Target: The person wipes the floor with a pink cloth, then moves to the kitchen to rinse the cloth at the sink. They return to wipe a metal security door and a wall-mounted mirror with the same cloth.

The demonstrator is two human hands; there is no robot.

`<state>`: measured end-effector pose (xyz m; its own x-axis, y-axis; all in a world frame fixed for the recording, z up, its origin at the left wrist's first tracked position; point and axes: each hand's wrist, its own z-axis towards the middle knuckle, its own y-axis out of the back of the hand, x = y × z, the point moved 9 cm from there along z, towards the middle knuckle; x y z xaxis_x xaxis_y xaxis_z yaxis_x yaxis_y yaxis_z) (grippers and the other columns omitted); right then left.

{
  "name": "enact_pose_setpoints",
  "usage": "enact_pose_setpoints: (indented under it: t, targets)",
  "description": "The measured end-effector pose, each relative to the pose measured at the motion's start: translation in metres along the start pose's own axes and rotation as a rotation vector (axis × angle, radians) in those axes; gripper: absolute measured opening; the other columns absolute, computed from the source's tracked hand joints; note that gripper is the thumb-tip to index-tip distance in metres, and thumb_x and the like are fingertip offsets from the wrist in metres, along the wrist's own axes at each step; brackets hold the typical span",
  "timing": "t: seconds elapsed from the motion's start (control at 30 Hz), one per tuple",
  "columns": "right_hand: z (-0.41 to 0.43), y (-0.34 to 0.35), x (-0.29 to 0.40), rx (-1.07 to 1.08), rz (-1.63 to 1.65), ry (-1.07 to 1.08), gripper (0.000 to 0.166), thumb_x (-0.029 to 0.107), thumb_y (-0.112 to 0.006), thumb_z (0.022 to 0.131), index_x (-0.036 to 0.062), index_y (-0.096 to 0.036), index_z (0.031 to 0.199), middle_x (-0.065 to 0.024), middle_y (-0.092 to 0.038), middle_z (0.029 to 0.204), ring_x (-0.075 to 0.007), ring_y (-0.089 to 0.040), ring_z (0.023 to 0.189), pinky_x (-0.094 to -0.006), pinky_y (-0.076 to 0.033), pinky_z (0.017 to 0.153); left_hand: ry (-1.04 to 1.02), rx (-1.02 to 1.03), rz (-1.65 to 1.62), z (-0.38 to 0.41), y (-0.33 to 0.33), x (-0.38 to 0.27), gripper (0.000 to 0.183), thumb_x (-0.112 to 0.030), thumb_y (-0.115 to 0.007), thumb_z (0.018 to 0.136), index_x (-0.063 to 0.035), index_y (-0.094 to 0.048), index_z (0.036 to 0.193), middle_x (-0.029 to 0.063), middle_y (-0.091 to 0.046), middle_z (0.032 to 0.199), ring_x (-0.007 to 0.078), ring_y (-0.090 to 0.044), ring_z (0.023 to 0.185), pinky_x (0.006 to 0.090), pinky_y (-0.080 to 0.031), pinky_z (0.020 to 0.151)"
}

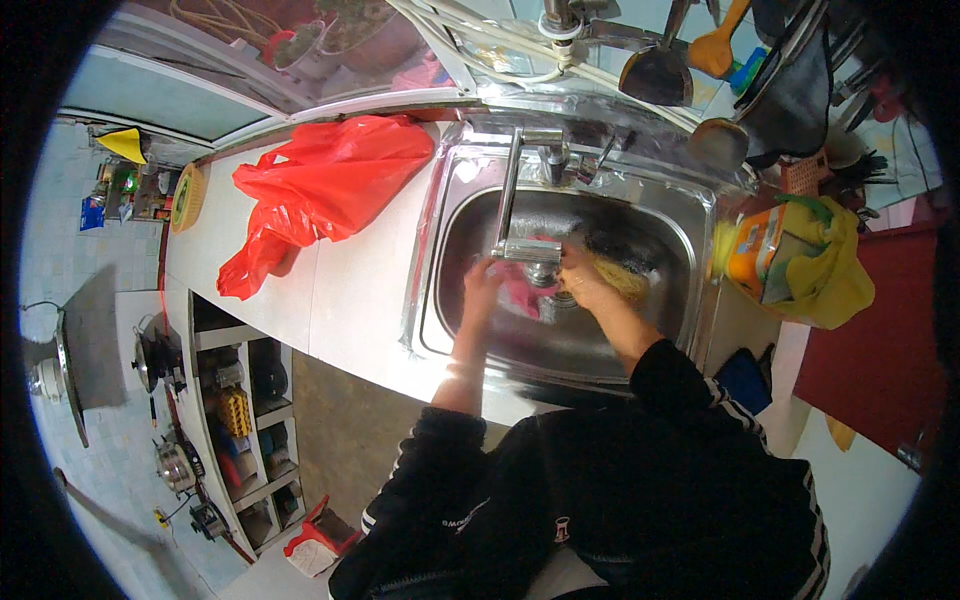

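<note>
Both hands are over a stainless steel sink, under a chrome faucet with a jointed spout. A pink cloth lies beneath the spout head, between the hands. My left hand is at the cloth's left edge; its fingertips are blurred, and its grip cannot be made out. My right hand is just right of the spout head, fingers bent and partly hidden by it. A yellow mesh scrubber or cloth sits in the basin beyond my right wrist. A dark patch shows behind it.
A red plastic bag lies on the white counter left of the sink. To the right stands a yellow-green bag with an orange package. Ladles and other utensils hang above the sink's far right. A yellow basket sits at the counter's far left.
</note>
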<state>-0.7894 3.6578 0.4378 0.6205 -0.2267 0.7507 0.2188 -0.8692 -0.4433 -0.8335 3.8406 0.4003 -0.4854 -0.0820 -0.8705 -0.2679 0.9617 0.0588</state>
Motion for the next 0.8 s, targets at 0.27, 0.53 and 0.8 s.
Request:
enact_pose_setpoints:
  t: [0.27, 0.53, 0.8]
  targets:
    - [-0.076, -0.084, 0.025, -0.428, -0.943, 0.493, 0.030, 0.020, -0.059, 0.081, 0.0092, -0.057, 0.109, -0.0144, -0.063, 0.098, -0.0355, -0.061, 0.087, -0.0415, -0.049, 0.072, 0.275, 0.711, -1.059, 0.008, -0.085, 0.109, 0.033, -0.034, -0.039, 0.094, -0.0087, -0.053, 0.111, 0.0049, -0.057, 0.090, 0.0177, -0.056, 0.081, 0.0324, -0.046, 0.068]
    - [-0.030, 0.023, 0.007, -0.808, -0.559, 0.295, 0.034, 0.029, -0.072, 0.070, 0.0029, -0.058, 0.087, -0.0163, -0.063, 0.080, -0.0318, -0.062, 0.079, -0.0403, -0.046, 0.068, 0.620, 0.188, -0.762, -0.049, -0.112, 0.031, 0.036, -0.029, -0.035, 0.093, -0.0058, -0.052, 0.113, 0.0111, -0.062, 0.094, 0.0228, -0.060, 0.075, 0.0380, -0.047, 0.057]
    - [-0.029, 0.024, 0.009, -0.670, -0.888, 0.181, 0.027, 0.023, -0.062, 0.074, 0.0023, -0.056, 0.090, -0.0169, -0.061, 0.078, -0.0366, -0.060, 0.078, -0.0438, -0.046, 0.070, 0.517, 0.076, -0.870, -0.041, -0.101, 0.019, 0.032, -0.025, -0.035, 0.093, -0.0052, -0.053, 0.110, 0.0117, -0.060, 0.096, 0.0245, -0.058, 0.084, 0.0397, -0.048, 0.075]
